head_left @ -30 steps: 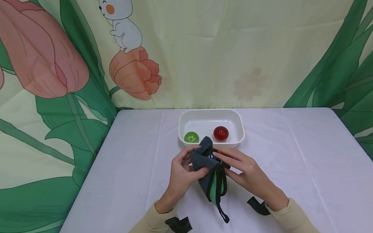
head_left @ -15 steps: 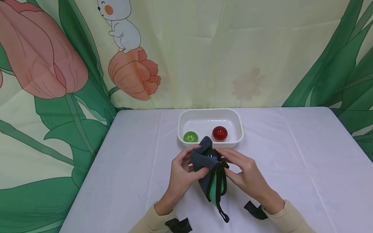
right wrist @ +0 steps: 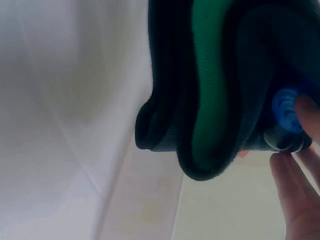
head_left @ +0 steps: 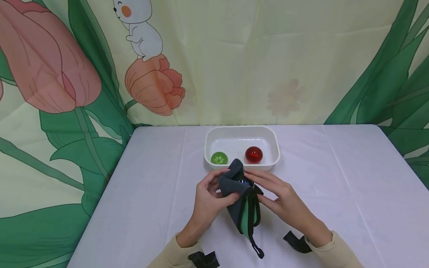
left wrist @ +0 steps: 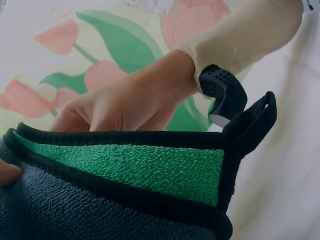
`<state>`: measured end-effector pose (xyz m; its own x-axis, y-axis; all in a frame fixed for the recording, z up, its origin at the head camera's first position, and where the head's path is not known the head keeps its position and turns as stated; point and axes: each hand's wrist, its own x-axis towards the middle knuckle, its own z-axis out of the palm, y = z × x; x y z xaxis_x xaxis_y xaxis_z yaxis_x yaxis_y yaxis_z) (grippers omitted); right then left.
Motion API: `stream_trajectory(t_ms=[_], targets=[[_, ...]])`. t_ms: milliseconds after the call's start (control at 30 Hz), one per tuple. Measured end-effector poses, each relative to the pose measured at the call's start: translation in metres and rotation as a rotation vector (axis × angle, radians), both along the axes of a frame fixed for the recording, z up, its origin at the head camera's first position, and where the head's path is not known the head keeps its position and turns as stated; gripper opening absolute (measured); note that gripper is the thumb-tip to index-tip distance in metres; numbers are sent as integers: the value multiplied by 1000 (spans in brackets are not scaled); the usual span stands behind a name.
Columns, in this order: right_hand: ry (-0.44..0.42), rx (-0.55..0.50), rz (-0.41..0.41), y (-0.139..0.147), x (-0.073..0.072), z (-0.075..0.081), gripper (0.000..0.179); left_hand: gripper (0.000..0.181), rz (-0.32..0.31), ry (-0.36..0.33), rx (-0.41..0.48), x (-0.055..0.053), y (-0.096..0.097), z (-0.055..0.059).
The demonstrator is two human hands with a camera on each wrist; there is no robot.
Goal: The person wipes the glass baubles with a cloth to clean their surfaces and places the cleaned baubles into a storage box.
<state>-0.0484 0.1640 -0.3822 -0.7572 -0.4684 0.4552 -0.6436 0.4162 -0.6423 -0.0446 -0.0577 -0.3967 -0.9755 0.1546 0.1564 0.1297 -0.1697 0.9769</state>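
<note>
A grey-blue towel point(head_left: 234, 186) with green inner side, black edging and a hanging loop is folded between my hands, above the table's middle. Within its fold sits a shiny dark blue ball point(head_left: 247, 182), mostly covered; it looks brighter blue in the right wrist view. My left hand point(head_left: 208, 199) grips the towel, its thumb point(left wrist: 9, 173) on the grey side. My right hand point(head_left: 285, 195) holds the ball from the right, with a thumb point(right wrist: 308, 117) on it and fingers point(right wrist: 295, 185) at its lower side. The towel hides part of the left fingers.
Behind the hands stands a white tray point(head_left: 241, 129) holding a green ball point(head_left: 219, 158) and a red ball point(head_left: 253, 155). White cloth covers the table point(head_left: 335, 178). A printed curtain point(head_left: 234, 74) hangs at the table's far edge.
The right hand's fingers draw back slightly, showing more of the ball half a second ago, then come over it again. The left hand and towel stay nearly still.
</note>
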Motion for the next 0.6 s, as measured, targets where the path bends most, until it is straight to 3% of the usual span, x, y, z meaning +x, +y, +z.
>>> stream_trajectory(t_ms=[200, 367, 600], targets=[[-15, 2, 60, 3, 1, 1, 48, 56, -54, 33, 10, -1, -2, -1], [-21, -39, 62, 3, 2, 3, 47, 55, -95, 90, 7, -2, -4, -4], [-250, -196, 30, 1, 0, 4, 57, 57, -124, 127, 21, 0, -7, -5]])
